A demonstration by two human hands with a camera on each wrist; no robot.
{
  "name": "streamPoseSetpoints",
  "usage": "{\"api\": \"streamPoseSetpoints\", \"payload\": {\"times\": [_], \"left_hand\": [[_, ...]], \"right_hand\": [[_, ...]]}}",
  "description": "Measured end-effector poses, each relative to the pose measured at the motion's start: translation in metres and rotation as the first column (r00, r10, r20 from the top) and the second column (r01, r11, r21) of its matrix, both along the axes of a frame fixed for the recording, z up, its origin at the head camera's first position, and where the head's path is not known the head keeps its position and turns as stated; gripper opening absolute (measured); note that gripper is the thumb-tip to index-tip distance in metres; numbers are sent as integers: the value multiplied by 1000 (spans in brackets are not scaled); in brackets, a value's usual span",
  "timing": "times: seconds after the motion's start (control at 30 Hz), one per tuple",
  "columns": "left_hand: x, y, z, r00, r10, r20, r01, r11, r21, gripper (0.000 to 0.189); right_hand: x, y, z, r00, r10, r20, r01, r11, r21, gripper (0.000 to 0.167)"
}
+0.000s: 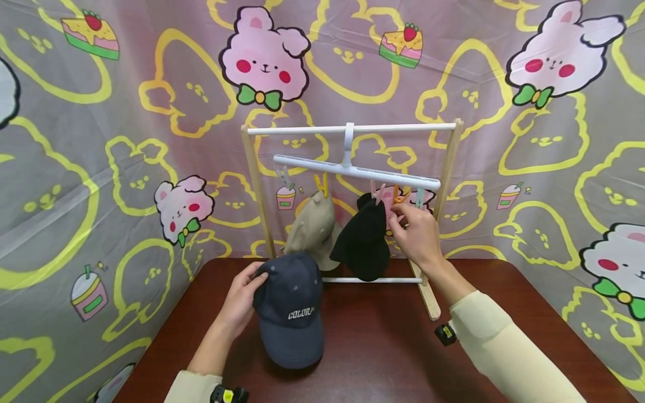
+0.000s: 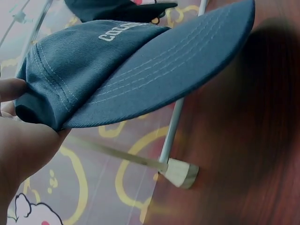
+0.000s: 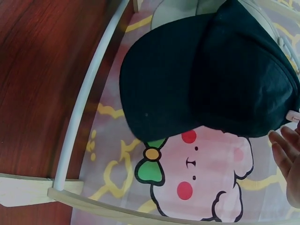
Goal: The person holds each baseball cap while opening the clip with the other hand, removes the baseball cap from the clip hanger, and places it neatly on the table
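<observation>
A navy baseball cap with white lettering on its front is held over the table by my left hand. The thumb and fingers grip its side edge, and the brim points down in the head view. At the hanger's right part, my right hand pinches the lower end of an orange clothespin. Beside it a black cap hangs from a pink clothespin. In the right wrist view, fingertips lie close to the black cap's edge. A beige cap hangs from a yellow clothespin.
The white hanger tilts down to the right on a wooden rack with white rods. A clear clothespin and a teal clothespin hang near its ends. Patterned cloth stands behind the dark red table.
</observation>
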State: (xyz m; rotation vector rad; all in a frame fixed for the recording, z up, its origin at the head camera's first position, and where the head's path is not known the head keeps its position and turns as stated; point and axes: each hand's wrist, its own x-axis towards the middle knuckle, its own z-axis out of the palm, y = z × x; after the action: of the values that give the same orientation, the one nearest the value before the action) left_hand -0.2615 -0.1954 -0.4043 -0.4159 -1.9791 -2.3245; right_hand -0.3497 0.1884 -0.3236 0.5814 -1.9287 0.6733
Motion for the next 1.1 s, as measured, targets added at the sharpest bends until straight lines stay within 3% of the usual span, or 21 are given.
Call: {"api": "streamPoseSetpoints", "payload": {"times": [0.37, 0.53, 0.63, 0.77, 0.97, 1.03, 1.1], "left_hand": [[9, -36, -10, 998, 66, 18, -64, 996, -60, 34], [12, -48, -14, 978, 186, 93, -172, 975, -143, 30], [12, -55, -18, 954, 283, 102, -247, 931, -268, 28], [12, -64, -25, 930, 365, 43, -312, 847, -430, 32], [8, -67, -33, 904, 425, -44, -383, 760, -525, 32], [6, -63, -32, 881, 461, -109, -443, 719, -536, 31], [4, -57, -29, 846, 497, -192, -517, 679, -520, 28]], "right_hand": [[3, -5, 11, 1000, -1, 17, 1, 1000, -16, 19], [4, -8, 14, 998, -8, 60, 8, 1000, 1, 21], [4, -9, 14, 996, -21, 87, 20, 1000, 16, 22], [3, -9, 16, 992, -45, 114, 42, 999, 24, 22], [2, -9, 21, 987, -61, 146, 56, 998, 38, 26], [1, -10, 23, 986, -61, 156, 56, 998, 38, 26], [1, -10, 24, 984, -57, 169, 52, 998, 36, 26]]}}
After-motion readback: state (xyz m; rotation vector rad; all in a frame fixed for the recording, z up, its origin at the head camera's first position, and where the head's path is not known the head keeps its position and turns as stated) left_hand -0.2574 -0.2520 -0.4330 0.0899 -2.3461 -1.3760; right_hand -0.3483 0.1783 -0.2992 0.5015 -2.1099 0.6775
